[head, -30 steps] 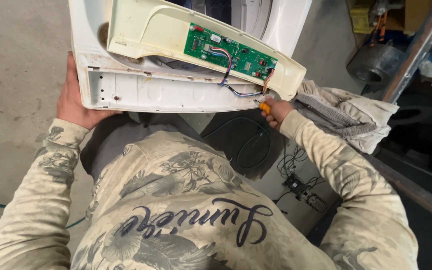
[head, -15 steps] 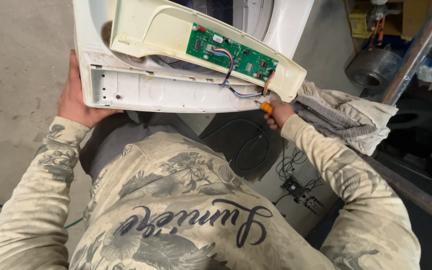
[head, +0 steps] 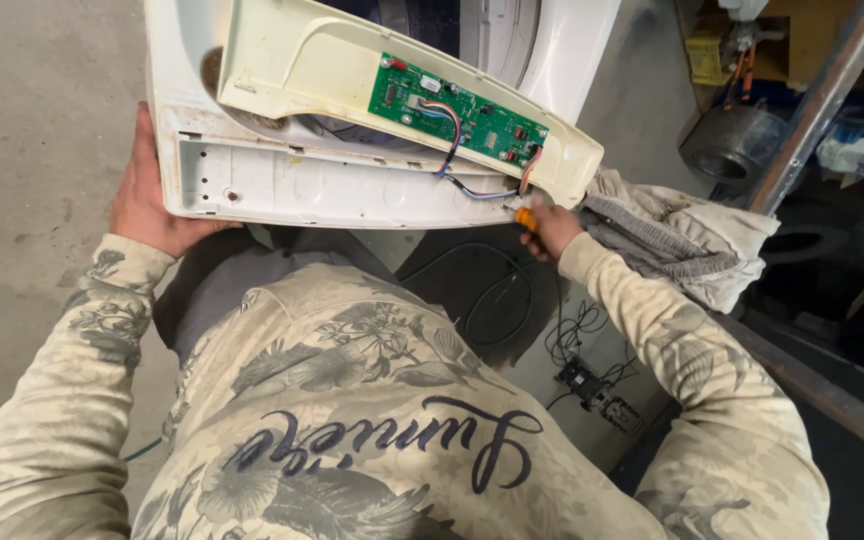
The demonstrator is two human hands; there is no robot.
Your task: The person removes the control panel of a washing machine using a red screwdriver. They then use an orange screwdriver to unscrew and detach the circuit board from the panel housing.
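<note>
1. A bare concrete floor [head: 42, 120] fills the left of the view.
2. The left hand [head: 147, 195] is wrapped around the left edge of a white washer top frame [head: 352, 190], fingers hidden behind the plastic and the palm pressed against its side.
3. A cream control panel [head: 312, 60] lies flipped over on that frame, tilted down towards the right, its hollow back showing.
4. A green circuit board [head: 457, 110] sits in the panel's back; coloured wires [head: 447, 150] loop from it down to the frame's edge.
5. The right hand [head: 552, 228] is closed around an orange-handled screwdriver [head: 525, 216], held just under the panel's right end where the wires meet the frame. Only the handle shows; the tip is hidden.
6. A crumpled grey cloth [head: 672, 235] lies just beside the right hand.
7. Black cables [head: 497, 300] and a power strip [head: 602, 395] rest below, between the sleeves.
8. A slanting metal pole [head: 822, 100] crosses the far right.
</note>
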